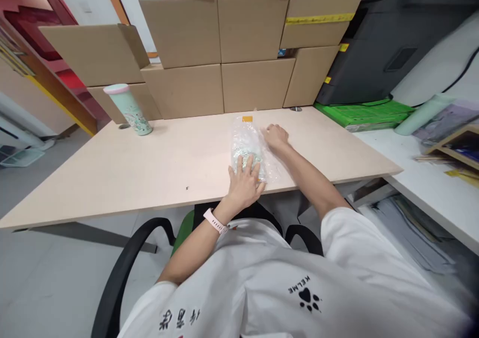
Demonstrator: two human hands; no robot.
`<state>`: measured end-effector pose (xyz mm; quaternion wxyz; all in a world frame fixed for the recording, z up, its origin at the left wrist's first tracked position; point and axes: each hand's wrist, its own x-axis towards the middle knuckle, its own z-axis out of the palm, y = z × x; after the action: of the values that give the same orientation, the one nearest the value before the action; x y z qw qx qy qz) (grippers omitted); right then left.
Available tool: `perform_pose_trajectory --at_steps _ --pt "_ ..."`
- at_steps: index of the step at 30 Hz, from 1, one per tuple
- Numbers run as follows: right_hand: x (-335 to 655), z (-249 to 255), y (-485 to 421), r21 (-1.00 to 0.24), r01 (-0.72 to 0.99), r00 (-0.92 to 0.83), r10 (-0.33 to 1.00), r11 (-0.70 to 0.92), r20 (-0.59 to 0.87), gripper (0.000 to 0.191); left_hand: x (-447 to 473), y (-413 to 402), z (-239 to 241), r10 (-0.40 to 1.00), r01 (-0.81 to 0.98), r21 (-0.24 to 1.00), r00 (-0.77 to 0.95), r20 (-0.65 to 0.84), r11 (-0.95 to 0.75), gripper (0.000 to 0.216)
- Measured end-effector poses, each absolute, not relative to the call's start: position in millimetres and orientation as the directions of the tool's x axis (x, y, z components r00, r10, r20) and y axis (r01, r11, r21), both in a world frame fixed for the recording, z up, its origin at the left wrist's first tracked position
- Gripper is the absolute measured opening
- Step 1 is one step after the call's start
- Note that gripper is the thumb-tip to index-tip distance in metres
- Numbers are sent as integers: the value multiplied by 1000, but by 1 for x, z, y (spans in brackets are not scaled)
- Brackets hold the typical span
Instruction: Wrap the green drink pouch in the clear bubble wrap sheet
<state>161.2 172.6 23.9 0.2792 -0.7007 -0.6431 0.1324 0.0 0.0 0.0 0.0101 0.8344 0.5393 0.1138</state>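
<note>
- Could topple if bumped: tall, tapered tumbler (130,109).
- Could crease crinkly, clear plastic bag (245,138) through hard pressing by left hand (245,183), spread over near end.
- Could drag bag, lying near front edge, off flat, pale desk (179,163).
- Could tear thin bag by tugging with right hand (276,137), curled alongside; cannot tell whether pinching.

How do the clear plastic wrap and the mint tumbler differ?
The clear plastic wrap is see-through and crinkled; the mint tumbler is opaque and pink-topped. The wrap lies partly under the left hand; the tumbler stands upright, untouched. Both rest on the table.
</note>
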Motion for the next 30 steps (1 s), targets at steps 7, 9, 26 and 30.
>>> perform_pose_trajectory --at_steps 7,9,26,30 --pt "208 9 63 -379 919 -66 992 104 112 41 13 -1 -4 920 923 130 333 207 -363 64" --pt "202 2 47 -529 832 -103 983 169 151 33 15 -1 -4 924 927 126 324 204 -353 65" --pt "171 -11 50 -987 -164 -110 994 -1 17 49 -2 -2 -11 898 843 349 306 315 -410 59" --pt "148 -3 44 -975 -206 -174 984 -81 -45 47 -19 -15 -16 804 640 503 354 479 -581 50"
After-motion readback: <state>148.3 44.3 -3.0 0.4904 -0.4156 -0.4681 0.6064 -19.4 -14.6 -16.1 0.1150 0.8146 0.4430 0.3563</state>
